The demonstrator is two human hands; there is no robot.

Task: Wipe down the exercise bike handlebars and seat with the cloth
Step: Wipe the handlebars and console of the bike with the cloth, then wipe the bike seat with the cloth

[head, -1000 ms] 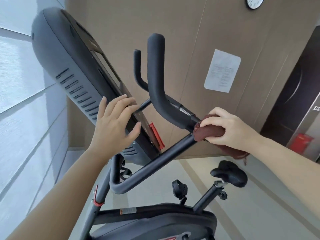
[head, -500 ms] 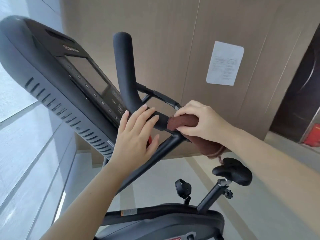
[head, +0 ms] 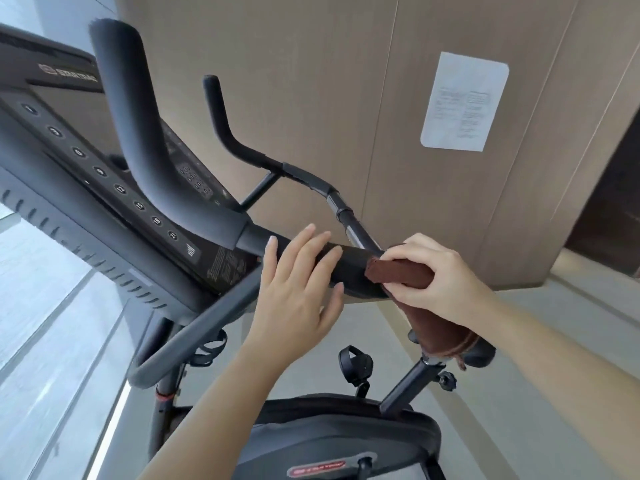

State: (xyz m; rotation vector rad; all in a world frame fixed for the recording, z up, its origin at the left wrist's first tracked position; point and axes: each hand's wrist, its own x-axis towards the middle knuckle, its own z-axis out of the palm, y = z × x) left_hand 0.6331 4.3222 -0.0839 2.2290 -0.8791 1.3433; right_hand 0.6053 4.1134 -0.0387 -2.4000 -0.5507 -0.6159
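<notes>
Head view looks down over a bike (head: 332,441) whose handlebars (head: 149,157) fill the middle of the frame. The left hand (head: 294,296) lies open on the padded bar close to centre, fingers straight and slightly spread, holding nothing. At 3 o'clock of it, on the same bar, the right hand (head: 443,275) is curled round a brown cloth (head: 398,270), fingers over the top and thumb below. It pins the folded cloth against the bar where the near grip meets the thinner tube. The two hands are near each other but apart, with a short stretch of black grip showing between them.

A loose tail of the cloth hangs from under the right palm towards 5 o'clock (it covers part of the seat behind it). The seat (head: 483,353) sits at 4 o'clock in the frame on its slanted post, mostly hidden by the cloth and the right wrist.

One horn of the handlebars rises towards 11 o'clock, the other towards 12 o'clock. The console (head: 69,174) lies at 9 o'clock with a row of round buttons. A pedal (head: 355,363) shows at 6 o'clock, below the hands. On the wall (head: 311,81) at 2 o'clock is a sheet of paper (head: 464,102); its print is too small to read.
</notes>
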